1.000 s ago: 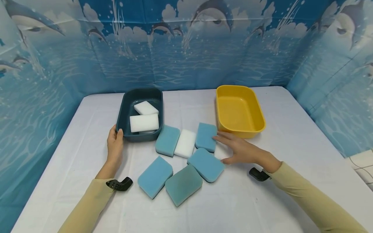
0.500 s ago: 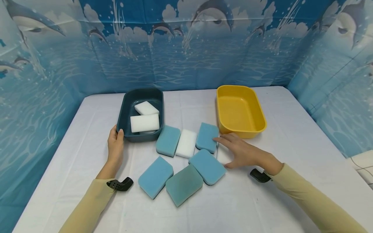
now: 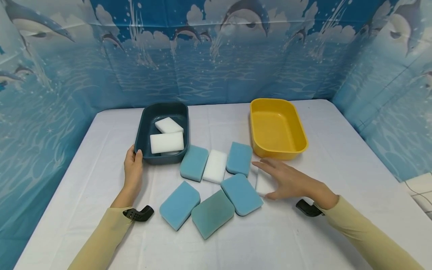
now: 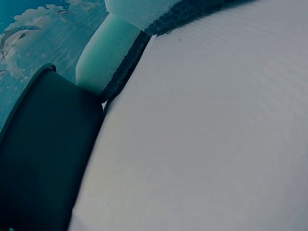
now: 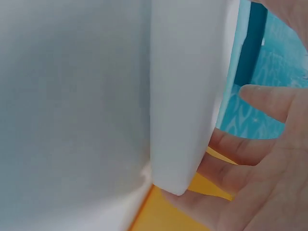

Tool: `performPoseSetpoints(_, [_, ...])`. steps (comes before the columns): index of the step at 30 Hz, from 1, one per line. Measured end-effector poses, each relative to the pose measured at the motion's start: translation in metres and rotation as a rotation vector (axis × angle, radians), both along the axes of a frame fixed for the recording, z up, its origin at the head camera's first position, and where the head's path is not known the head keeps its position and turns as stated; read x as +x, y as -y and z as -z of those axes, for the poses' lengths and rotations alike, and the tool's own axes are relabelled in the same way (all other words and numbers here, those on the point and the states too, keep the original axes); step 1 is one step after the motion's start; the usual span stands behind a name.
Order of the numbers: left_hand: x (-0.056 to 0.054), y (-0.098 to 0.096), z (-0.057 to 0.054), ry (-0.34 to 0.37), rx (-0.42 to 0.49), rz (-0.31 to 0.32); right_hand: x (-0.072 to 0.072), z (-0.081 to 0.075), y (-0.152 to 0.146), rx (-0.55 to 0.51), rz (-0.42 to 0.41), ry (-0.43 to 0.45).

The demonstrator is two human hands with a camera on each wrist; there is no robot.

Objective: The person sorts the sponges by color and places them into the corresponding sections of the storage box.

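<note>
My left hand (image 3: 133, 172) grips the near left corner of a dark green basin (image 3: 163, 160), thumb over its rim. White sponges (image 3: 167, 142) lie inside that basin. The left wrist view shows the basin's outer wall (image 4: 48, 154) but not the hand. My right hand (image 3: 290, 180) spans a white sponge (image 3: 264, 183), thumb at its near end and fingertips at its far end. In the right wrist view, several fingers touch this sponge (image 5: 190, 96) while another finger stands off it. Left of it sit a blue sponge (image 3: 239, 159) and another blue sponge (image 3: 242, 195).
A yellow basin (image 3: 279, 155) stands behind my right hand. Another white sponge (image 3: 215, 166) lies mid-table beside a blue sponge (image 3: 194, 163). Nearer me are a blue sponge (image 3: 180, 205) and a greener one (image 3: 213, 214). A dolphin-print curtain (image 3: 216, 75) rises behind the table.
My right hand has drawn the white sponge rightward and slightly toward me, away from the blue sponges. The near blue sponge has shifted slightly right and toward me. My left hand stays put.
</note>
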State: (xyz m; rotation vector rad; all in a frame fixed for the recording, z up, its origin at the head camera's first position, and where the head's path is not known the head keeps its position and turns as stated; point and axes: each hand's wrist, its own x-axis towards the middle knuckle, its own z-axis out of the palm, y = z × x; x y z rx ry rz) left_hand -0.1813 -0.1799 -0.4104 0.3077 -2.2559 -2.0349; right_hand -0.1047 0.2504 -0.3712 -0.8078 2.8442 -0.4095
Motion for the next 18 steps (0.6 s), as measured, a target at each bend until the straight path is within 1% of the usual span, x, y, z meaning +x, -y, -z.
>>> performPoseSetpoints(9, [0.000, 0.001, 0.001, 0.000, 0.010, 0.009, 0.004, -0.012, -0.001, -0.023, 0.017, -0.031])
performPoseSetpoints(14, [0.000, 0.001, 0.000, 0.003, 0.007, 0.008, 0.002, -0.015, 0.000, -0.037, -0.005, -0.063])
performPoseSetpoints(18, [0.000, 0.001, -0.001, 0.006, 0.011, 0.007, 0.000, -0.019, 0.003, -0.028, -0.017, -0.104])
